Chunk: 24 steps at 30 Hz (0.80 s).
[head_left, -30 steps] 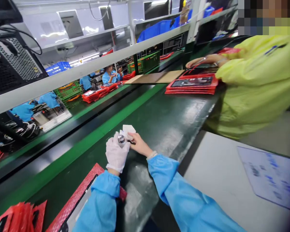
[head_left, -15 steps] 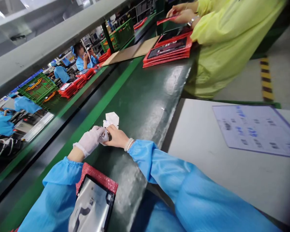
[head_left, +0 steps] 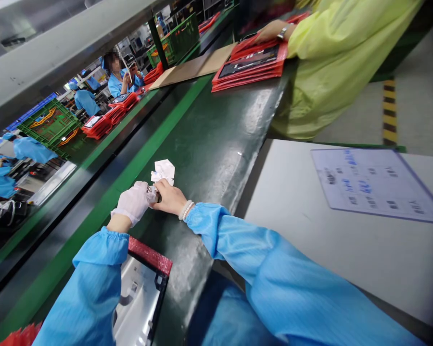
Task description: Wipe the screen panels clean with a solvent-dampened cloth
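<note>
My left hand (head_left: 133,203), in a thin white glove, is closed with its fingertips against those of my right hand. Bare, with a beaded bracelet at the wrist, my right hand (head_left: 170,197) is also closed. Between the fingers of both shows a small shiny item (head_left: 153,193), mostly hidden, whose kind I cannot make out. Crumpled white paper (head_left: 165,170) lies just beyond the fingertips on the green work surface. Closer to me, partly behind my left sleeve, is a silver panel with a black frame (head_left: 139,298), on red bubble wrap (head_left: 152,254).
A stack of red bubble-wrap pouches with dark panels (head_left: 250,69) sits ahead, by a co-worker in a yellow smock (head_left: 332,72). Right of the bench, a white board (head_left: 292,230) bears a written sheet (head_left: 371,185). Green crates (head_left: 52,127) stand across the line.
Both hands stay together around the small item, with only slight finger movement. The view has shifted a little. The co-worker's hand has come down onto the red stack.
</note>
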Each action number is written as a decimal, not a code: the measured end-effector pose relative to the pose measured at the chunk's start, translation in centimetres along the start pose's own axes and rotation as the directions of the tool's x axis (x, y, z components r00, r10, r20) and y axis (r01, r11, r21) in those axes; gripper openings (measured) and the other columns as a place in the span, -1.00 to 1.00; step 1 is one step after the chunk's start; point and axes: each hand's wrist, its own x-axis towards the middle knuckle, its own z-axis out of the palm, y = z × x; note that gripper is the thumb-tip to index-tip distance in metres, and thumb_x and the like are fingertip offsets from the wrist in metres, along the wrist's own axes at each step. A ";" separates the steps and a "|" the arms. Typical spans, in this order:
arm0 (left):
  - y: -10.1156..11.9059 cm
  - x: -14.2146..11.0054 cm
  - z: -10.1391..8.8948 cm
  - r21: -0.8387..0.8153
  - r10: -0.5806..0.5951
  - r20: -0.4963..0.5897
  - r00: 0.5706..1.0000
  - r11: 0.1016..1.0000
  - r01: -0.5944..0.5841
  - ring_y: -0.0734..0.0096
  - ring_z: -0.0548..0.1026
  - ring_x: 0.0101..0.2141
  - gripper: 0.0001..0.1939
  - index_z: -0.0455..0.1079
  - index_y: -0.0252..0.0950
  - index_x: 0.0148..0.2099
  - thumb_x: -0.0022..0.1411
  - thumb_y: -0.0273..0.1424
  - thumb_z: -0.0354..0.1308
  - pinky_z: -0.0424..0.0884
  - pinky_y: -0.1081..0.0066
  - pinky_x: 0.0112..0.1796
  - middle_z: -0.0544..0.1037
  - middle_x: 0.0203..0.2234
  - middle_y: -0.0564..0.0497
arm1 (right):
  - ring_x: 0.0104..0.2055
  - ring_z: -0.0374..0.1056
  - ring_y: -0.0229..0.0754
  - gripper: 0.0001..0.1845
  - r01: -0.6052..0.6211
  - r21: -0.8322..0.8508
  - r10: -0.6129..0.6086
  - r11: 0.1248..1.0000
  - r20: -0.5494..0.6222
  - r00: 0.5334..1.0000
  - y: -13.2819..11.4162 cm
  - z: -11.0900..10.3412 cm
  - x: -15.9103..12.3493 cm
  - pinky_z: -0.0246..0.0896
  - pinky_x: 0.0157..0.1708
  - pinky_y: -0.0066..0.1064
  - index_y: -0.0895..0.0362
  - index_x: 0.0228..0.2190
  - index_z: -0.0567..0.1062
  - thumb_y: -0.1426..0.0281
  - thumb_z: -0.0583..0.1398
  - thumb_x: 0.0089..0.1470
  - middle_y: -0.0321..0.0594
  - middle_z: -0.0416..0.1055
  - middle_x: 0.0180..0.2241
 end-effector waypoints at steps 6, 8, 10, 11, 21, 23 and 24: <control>-0.9 0.4 0.3 -0.186 0.235 -0.052 0.971 0.953 -0.241 0.37 0.44 -0.17 -0.78 0.30 -0.24 -0.08 0.29 -0.42 -0.11 0.34 0.39 -0.12 0.44 -0.15 -0.03 | -0.17 0.30 -0.16 -0.45 0.015 0.031 -0.015 0.999 0.025 1.000 0.5 -0.5 0.3 0.25 -0.25 -0.37 0.13 -0.17 0.32 0.10 0.32 -0.13 -0.18 0.24 -0.12; -1.4 0.5 0.4 -0.235 0.303 -0.071 0.950 0.921 -0.311 0.39 0.41 -0.07 -0.70 0.31 -0.22 -0.02 0.24 -0.51 -0.12 0.30 0.37 -0.03 0.43 -0.05 -0.03 | -0.20 0.31 -0.17 -0.46 0.021 0.028 -0.022 0.999 0.047 0.999 0.7 -0.8 0.5 0.25 -0.28 -0.37 0.15 -0.21 0.34 0.09 0.32 -0.14 -0.19 0.24 -0.14; -1.9 0.6 0.5 -0.271 0.345 -0.087 0.935 0.894 -0.356 0.37 0.36 0.03 -0.62 0.31 -0.20 0.02 0.21 -0.55 -0.13 0.26 0.32 0.04 0.39 0.05 -0.03 | -0.22 0.31 -0.17 -0.46 0.025 0.037 -0.027 0.999 0.065 0.998 0.8 -1.0 0.7 0.25 -0.29 -0.37 0.15 -0.22 0.34 0.09 0.33 -0.15 -0.19 0.24 -0.15; -2.2 0.5 0.6 -0.280 0.361 -0.088 0.928 0.885 -0.371 0.35 0.34 0.06 -0.60 0.32 -0.19 0.04 0.21 -0.56 -0.13 0.24 0.29 0.06 0.37 0.08 -0.02 | -0.22 0.31 -0.16 -0.45 0.027 0.043 -0.030 0.999 0.072 0.997 0.9 -1.1 0.8 0.25 -0.29 -0.37 0.15 -0.21 0.34 0.10 0.33 -0.16 -0.19 0.24 -0.14; 0.4 -1.8 5.9 -0.830 -0.521 -0.146 0.841 0.527 0.182 0.26 0.50 -0.15 0.04 -0.14 -0.29 0.33 -0.05 -0.09 0.32 0.43 0.27 -0.10 0.28 0.14 -0.25 | -0.06 0.28 -0.06 -0.16 0.019 0.251 -0.047 0.968 0.106 0.993 2.2 -0.8 1.0 0.23 -0.02 -0.20 0.20 0.02 0.28 0.17 0.41 -0.28 -0.05 0.18 -0.04; 1.7 -2.0 6.9 -0.862 -0.607 -0.103 0.788 0.449 0.233 0.25 0.48 -0.11 -0.02 -0.13 -0.34 0.32 0.03 -0.03 0.23 0.40 0.27 -0.05 0.27 0.13 -0.28 | -0.05 0.28 -0.06 -0.22 0.018 0.320 -0.047 0.947 0.081 0.996 2.7 -0.9 1.2 0.20 0.02 -0.19 0.21 0.04 0.30 0.22 0.38 -0.20 -0.04 0.20 -0.05; 2.4 -2.0 7.2 -0.869 -0.625 -0.097 0.775 0.433 0.241 0.24 0.47 -0.08 -0.04 -0.14 -0.36 0.32 0.06 -0.01 0.20 0.39 0.27 -0.04 0.26 0.14 -0.29 | -0.05 0.29 -0.07 -0.31 0.012 0.349 -0.029 0.937 0.044 0.999 3.0 -1.0 1.3 0.20 0.03 -0.20 0.20 0.02 0.33 0.24 0.35 -0.14 -0.05 0.23 -0.06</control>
